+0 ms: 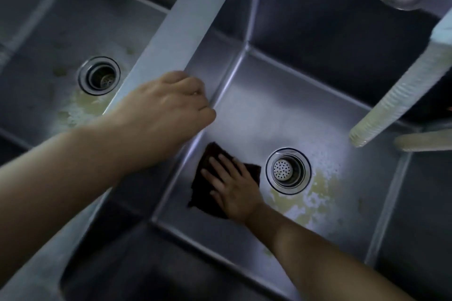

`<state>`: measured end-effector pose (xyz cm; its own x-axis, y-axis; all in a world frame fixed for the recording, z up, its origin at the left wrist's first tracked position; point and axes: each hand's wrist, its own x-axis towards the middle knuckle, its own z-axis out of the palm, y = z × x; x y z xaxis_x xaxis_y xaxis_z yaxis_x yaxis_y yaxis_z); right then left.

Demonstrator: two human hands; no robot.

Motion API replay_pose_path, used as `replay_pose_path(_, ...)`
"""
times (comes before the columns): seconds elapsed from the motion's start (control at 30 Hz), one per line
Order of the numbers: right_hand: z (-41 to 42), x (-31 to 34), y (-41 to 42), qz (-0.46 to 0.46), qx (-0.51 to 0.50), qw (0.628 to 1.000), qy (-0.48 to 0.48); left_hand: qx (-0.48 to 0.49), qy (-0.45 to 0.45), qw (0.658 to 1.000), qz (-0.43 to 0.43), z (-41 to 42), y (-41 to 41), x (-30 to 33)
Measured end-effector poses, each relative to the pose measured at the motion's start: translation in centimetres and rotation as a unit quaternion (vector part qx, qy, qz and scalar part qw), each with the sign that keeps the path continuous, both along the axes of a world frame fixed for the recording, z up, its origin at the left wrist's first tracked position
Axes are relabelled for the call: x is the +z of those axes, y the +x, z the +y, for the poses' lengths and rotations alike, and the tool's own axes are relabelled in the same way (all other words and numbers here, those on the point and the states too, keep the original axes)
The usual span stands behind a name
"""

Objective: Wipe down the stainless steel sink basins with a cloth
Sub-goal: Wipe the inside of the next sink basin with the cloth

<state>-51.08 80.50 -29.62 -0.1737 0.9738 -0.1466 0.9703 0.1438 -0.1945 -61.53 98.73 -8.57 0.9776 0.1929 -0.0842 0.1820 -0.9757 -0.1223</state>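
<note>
Right hand (232,188) flat, fingers straight, pressing the dark cloth (208,178) onto the floor of the right basin (305,110), close to its left wall and just left of the drain strainer (288,170). Left hand (171,102) rests on the divider rim (193,14) between basins, fingers curled over its edge. Open wet floor stretches far of the cloth; yellowish residue (315,193) sits right of the drain. A ribbed hose (401,88) hangs in from the far right. Left basin (36,56) shows its own drain (99,75)

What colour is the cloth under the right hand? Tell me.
Dark brown, nearly black; the head view shows the cloth best.
</note>
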Motion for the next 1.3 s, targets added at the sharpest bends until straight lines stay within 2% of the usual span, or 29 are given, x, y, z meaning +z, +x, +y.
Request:
replay_pose_path(0.07,2.7,-0.4,1.9,-0.001,-0.044,0.999,0.010,-0.012,-0.012,1.000,-0.003,1.2,0.5,-0.2)
replay_pose_path(0.23,9.6,-0.7,8.0,-0.029,-0.148,0.988,-0.016,-0.014,-0.123,0.992,-0.040,2.0,1.0,-0.2)
replay_pose_path(0.43,16.5,-1.1,13.8,-0.040,-0.234,0.971,-0.011,-0.033,-0.158,0.985,-0.069,2.6,0.9,-0.7)
replay_pose_path(0.6,18.4,-1.2,13.7,-0.054,-0.255,0.965,-0.025,-0.036,-0.158,0.984,-0.076,2.7,0.8,-0.8)
replay_pose_path(0.77,16.0,-1.4,9.1,-0.048,-0.255,0.966,-0.021,-0.036,-0.146,0.985,-0.085,2.3,0.9,-0.5)
replay_pose_path(0.87,12.9,-1.4,4.9,-0.030,-0.240,0.970,-0.034,-0.038,-0.133,0.987,-0.076,2.1,1.0,-0.2)
replay_pose_path(1.07,5.2,-0.9,-3.5,-0.007,-0.146,0.989,-0.039,-0.017,-0.094,0.994,-0.047,1.7,0.8,-0.4)
replay_pose_path(1.3,-2.0,0.0,-8.9,0.000,0.019,0.996,-0.085,-0.012,-0.048,0.998,-0.035,0.9,0.4,-0.4)
